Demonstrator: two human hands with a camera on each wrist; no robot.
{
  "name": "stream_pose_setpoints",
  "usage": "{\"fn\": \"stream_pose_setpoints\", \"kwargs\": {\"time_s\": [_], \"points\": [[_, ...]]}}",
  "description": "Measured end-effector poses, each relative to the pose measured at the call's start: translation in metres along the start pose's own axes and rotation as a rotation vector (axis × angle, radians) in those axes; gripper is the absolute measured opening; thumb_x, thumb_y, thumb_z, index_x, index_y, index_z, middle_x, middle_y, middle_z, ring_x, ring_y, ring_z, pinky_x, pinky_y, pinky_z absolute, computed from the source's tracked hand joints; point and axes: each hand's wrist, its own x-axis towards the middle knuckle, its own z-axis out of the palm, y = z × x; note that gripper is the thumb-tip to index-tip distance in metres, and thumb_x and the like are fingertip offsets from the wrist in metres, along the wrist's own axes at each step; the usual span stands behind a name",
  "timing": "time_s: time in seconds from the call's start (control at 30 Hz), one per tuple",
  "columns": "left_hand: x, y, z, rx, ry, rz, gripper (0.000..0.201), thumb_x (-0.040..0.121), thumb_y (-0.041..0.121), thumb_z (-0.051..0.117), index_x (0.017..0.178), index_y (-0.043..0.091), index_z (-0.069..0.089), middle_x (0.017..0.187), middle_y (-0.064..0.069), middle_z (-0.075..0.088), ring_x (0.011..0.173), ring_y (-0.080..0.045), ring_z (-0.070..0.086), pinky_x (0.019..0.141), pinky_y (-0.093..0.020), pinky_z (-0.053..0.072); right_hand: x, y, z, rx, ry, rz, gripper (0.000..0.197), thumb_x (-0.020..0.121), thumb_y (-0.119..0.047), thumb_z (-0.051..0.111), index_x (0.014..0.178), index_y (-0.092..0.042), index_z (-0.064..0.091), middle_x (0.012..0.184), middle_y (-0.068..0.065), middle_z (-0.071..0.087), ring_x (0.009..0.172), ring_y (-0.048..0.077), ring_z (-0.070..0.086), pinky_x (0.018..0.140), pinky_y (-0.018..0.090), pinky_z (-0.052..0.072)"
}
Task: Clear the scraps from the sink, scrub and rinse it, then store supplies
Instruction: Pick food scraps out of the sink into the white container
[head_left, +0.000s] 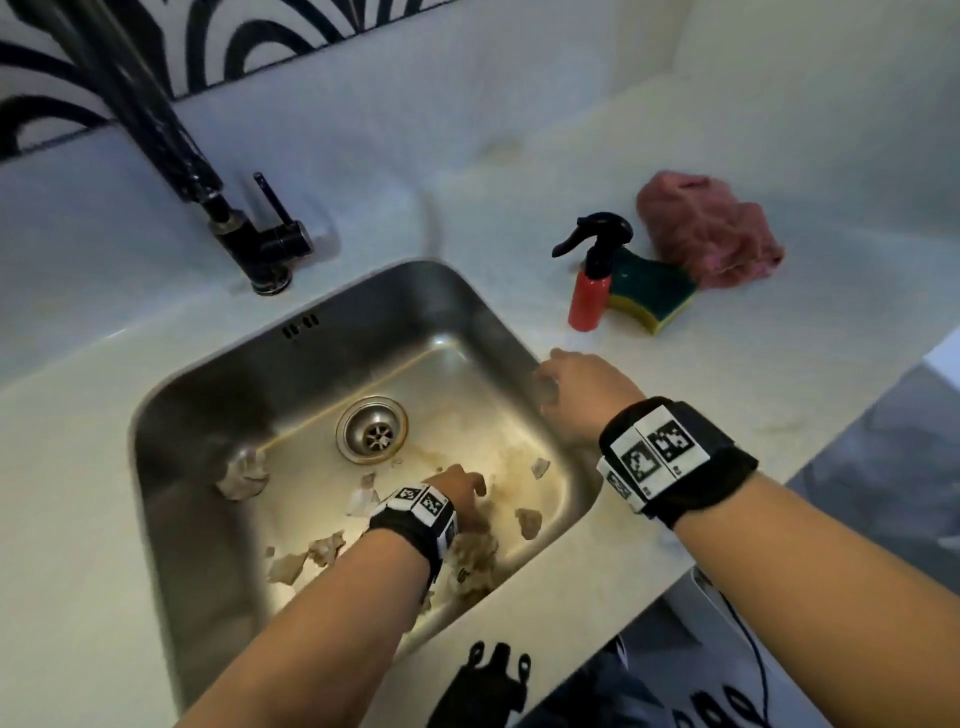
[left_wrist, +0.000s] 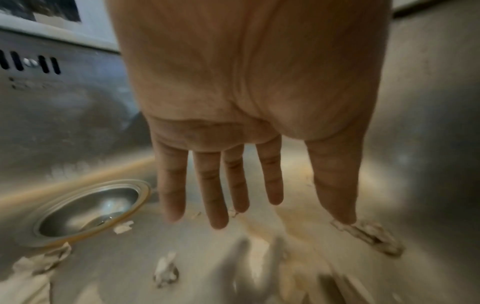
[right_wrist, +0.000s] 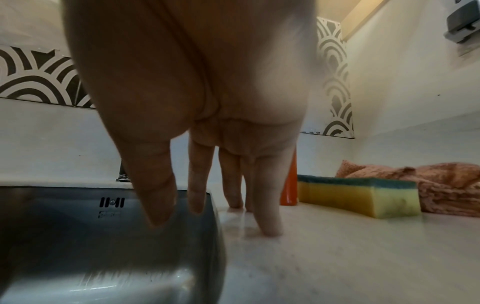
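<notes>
The steel sink holds several torn, stained paper scraps scattered over its floor around the drain. My left hand is down inside the sink with straight spread fingers just above the scraps, holding nothing. My right hand rests on the sink's right rim, fingers straight with tips on the counter and the thumb over the basin edge. A red spray bottle, a green-yellow sponge and a pink cloth lie on the counter to the right.
A black faucet stands behind the sink at the left. The pale counter surrounds the basin and meets a patterned black-and-white wall. A black object hangs at the near counter edge.
</notes>
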Motion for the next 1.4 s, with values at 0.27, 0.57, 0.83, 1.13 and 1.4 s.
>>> {"fn": "stream_pose_setpoints", "kwargs": {"time_s": [0.27,0.57,0.83,1.13,1.4], "points": [[0.018,0.001,0.038,0.137,-0.155,0.019,0.047,0.069,0.047,0.067,0.106,0.025,0.049,0.107,-0.009,0.055,0.096,-0.034,0.059,0.083,-0.044,0.052,0.002,0.004,-0.003,0.056,0.005,0.027,0.039,0.091,-0.012,0.054,0.13,-0.018,0.054,0.142,0.004,0.047,0.127,0.022,0.048,0.107,0.03,0.035],[0.06,-0.017,0.068,0.147,-0.348,0.075,0.02,0.054,0.015,0.073,0.064,0.021,0.057,0.08,-0.001,0.068,0.077,-0.027,0.066,0.077,-0.045,0.058,0.0,0.003,-0.001,0.027,0.027,-0.001,0.035,0.091,-0.012,0.054,0.126,-0.017,0.056,0.14,0.004,0.046,0.125,0.022,0.048,0.103,0.028,0.036],[-0.014,0.004,-0.014,-0.119,-0.005,0.051,0.02,0.086,0.012,0.06,0.105,0.008,0.064,0.113,-0.012,0.064,0.106,-0.029,0.059,0.085,-0.03,0.046,-0.007,0.009,-0.004,0.074,0.007,-0.013,0.033,0.089,-0.014,0.057,0.122,-0.017,0.057,0.138,0.004,0.048,0.125,0.022,0.048,0.103,0.028,0.036],[-0.074,0.016,-0.097,-0.717,0.421,0.198,0.025,0.078,0.003,0.073,0.071,0.019,0.055,0.073,-0.006,0.063,0.066,-0.021,0.062,0.059,-0.03,0.052,-0.039,0.0,0.006,0.197,0.029,-0.219,0.058,0.081,-0.02,0.068,0.135,-0.018,0.045,0.134,0.006,0.047,0.122,0.02,0.046,0.095,0.02,0.033],[-0.107,0.06,-0.119,-0.936,0.543,0.333,0.028,0.075,0.007,0.076,0.073,0.014,0.049,0.065,-0.003,0.057,0.057,-0.012,0.054,0.052,-0.02,0.049,-0.061,-0.01,0.01,0.413,0.298,-0.233,0.055,0.081,-0.011,0.065,0.132,-0.021,0.048,0.127,0.004,0.054,0.115,0.019,0.052,0.083,0.011,0.032]]}}
